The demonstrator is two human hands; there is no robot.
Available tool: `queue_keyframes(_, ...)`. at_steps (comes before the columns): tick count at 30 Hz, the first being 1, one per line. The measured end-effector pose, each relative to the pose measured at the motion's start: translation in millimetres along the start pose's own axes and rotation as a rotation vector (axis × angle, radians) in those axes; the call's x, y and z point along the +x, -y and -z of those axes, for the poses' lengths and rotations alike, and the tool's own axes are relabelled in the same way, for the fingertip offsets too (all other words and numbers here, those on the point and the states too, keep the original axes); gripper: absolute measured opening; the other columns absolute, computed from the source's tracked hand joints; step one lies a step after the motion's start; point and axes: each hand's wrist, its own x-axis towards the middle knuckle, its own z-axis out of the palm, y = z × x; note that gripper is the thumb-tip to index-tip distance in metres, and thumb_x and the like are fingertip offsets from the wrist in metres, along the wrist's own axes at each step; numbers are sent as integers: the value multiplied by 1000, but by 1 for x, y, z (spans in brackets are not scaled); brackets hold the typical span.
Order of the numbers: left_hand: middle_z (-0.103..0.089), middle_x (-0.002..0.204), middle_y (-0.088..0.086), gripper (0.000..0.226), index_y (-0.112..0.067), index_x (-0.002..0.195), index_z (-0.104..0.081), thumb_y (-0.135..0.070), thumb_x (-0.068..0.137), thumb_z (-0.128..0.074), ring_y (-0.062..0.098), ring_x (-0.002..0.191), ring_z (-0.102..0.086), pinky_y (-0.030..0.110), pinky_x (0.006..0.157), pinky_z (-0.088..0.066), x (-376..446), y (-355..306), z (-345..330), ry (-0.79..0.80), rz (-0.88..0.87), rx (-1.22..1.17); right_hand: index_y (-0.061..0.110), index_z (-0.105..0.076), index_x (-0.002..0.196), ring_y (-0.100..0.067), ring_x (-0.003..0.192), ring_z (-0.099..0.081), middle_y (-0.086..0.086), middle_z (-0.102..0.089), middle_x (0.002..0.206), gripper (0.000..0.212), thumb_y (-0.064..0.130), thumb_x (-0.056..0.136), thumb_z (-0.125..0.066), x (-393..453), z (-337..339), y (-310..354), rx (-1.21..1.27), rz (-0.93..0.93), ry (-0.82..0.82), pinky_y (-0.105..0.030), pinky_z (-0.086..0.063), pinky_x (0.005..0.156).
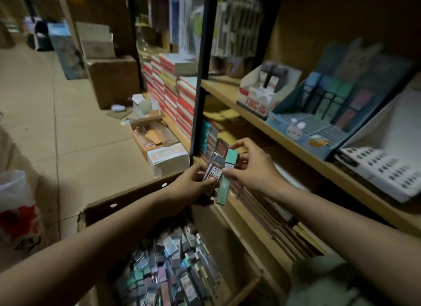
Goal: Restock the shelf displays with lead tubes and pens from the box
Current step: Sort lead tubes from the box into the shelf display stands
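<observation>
1. Right now both hands work above the far rim of the cardboard box, roughly centre frame.
2. Left hand pinches a small clear lead tube pack with a red-and-white printed label; exact finger lay partly hidden.
3. Right hand pinches a mint-green lead tube, thumb on the near face, fingers curled behind. It stands nearly upright, touching the clear pack.
4. Handling, my guess: both light, rigid plastic, smooth and a bit slippery. Leads inside likely brittle, so don't squeeze or drop. Hold at mid-body across the flat faces, not by the cap end.
5. Shapes: flat slim rectangular sticks. Green one matte opaque, clear one glossy.
6. Box at 6 o'clock holds a loose jumble of similar tubes and packs, grey, teal, pink; corrugated walls, torn edges.
7. Blue tiered display tray at 2 o'clock on the wooden shelf, ribbed slots, front rows bare, teal and green tubes at the back. Probable target.
8. White slotted display at 3 o'clock; white carton display at 1 o'clock.
</observation>
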Motion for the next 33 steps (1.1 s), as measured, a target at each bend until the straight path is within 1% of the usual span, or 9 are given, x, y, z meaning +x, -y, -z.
queue_keyframes(2, -71, 96, 4, 20, -20, 109, -56, -22, 91, -63, 19, 80, -74, 34, 62, -57, 4, -20, -14, -2, -44, -75, 37, -49, 104, 0, 83, -67, 9, -66, 98, 46, 19, 76, -82, -3, 28, 11, 24, 21, -60, -19, -57, 66)
queue_keyframes(5, -73, 98, 5, 18, -22, 110, -59, -20, 92, -62, 23, 86, -73, 37, 61, -58, 10, -53, -37, 44, -117, -181, 35, -51, 101, -10, 83, -70, 4, -69, 94, 38, 16, 81, -78, -7, 68, 23, 39, 25, -156, -32, -60, 73)
queue_keyframes(9, -71, 98, 7, 21, -19, 114, -57, -17, 93, -60, 21, 84, -72, 36, 66, -58, 13, -85, -58, 124, -194, -209, 34, -53, 96, -13, 79, -72, -3, -67, 97, 34, 8, 84, -73, -7, 126, 41, -4, 64, -259, -27, -59, 66)
queue_keyframes(12, -70, 98, 6, 22, -18, 117, -55, -16, 95, -57, 14, 78, -72, 27, 61, -56, 14, -101, -71, 172, -223, -207, 32, -53, 99, -6, 75, -71, 2, -68, 94, 34, 11, 83, -74, -2, 173, 54, -200, 89, -380, -21, -58, 63)
queue_keyframes(15, -68, 101, 6, 24, -15, 120, -53, -14, 96, -55, 14, 80, -71, 27, 64, -57, 18, -109, -82, 198, -236, -201, 24, -53, 105, -8, 84, -67, 3, -66, 101, 35, 15, 81, -77, 8, 210, 59, -417, 98, -494, -27, -59, 70)
queue_keyframes(17, -68, 103, 8, 25, -13, 121, -52, -12, 97, -54, 15, 81, -70, 28, 65, -56, 23, -112, -87, 200, -231, -213, 22, -54, 104, -6, 84, -63, 5, -64, 99, 36, 15, 79, -79, 15, 225, 58, -536, 105, -556, -20, -54, 68)
queue_keyframes(21, -70, 103, 6, 25, -14, 121, -52, -13, 96, -55, 15, 82, -71, 29, 68, -55, 33, -112, -92, 197, -226, -210, 17, -56, 102, -11, 84, -61, 4, -62, 95, 34, 12, 78, -80, 35, 230, 46, -642, 94, -571, -11, -41, 62)
queue_keyframes(30, -71, 96, 4, 24, -16, 117, -54, -13, 94, -58, 14, 78, -72, 31, 69, -57, 50, -103, -90, 202, -207, -209, 13, -57, 97, -21, 90, -61, -7, -64, 98, 27, 7, 80, -78, 80, 203, 17, -673, -3, -555, -32, -52, 76)
queue_keyframes(33, -70, 96, 4, 24, -17, 117, -53, -14, 94, -58, 14, 78, -73, 28, 63, -56, 53, -102, -85, 193, -210, -212, 14, -57, 97, -19, 88, -59, -3, -62, 93, 27, 8, 80, -78, 85, 199, 9, -682, -19, -535, -32, -48, 73)
